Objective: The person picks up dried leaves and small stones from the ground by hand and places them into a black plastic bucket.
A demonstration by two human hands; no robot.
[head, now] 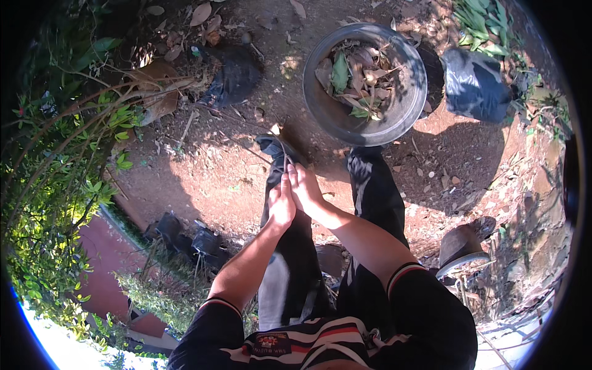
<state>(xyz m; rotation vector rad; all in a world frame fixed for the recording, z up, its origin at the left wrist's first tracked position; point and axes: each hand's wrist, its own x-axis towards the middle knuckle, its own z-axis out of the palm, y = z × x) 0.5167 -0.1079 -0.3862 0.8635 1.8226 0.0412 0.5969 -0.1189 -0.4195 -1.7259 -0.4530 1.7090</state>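
Observation:
My left hand point(283, 202) and my right hand point(303, 187) are pressed together over my left trouser leg, fingers pointing away from me. Thin brown twigs point(286, 157) come out from between the fingertips; one strand bends back towards the soil on the left. How each finger holds them is partly hidden. Beyond my right leg stands a round dark basin point(314, 118), filled with dry brown leaves, a few green ones and twigs point(363, 76).
Black plastic bags point(236, 76) lie on the soil; another bag point(474, 85) stands right of the basin. Leafy branches point(115, 111) reach in from the left. A tilted pot point(460, 245) sits at the right, near a rough stone edge point(527, 231). Small dark plant bags point(206, 240) stand at lower left.

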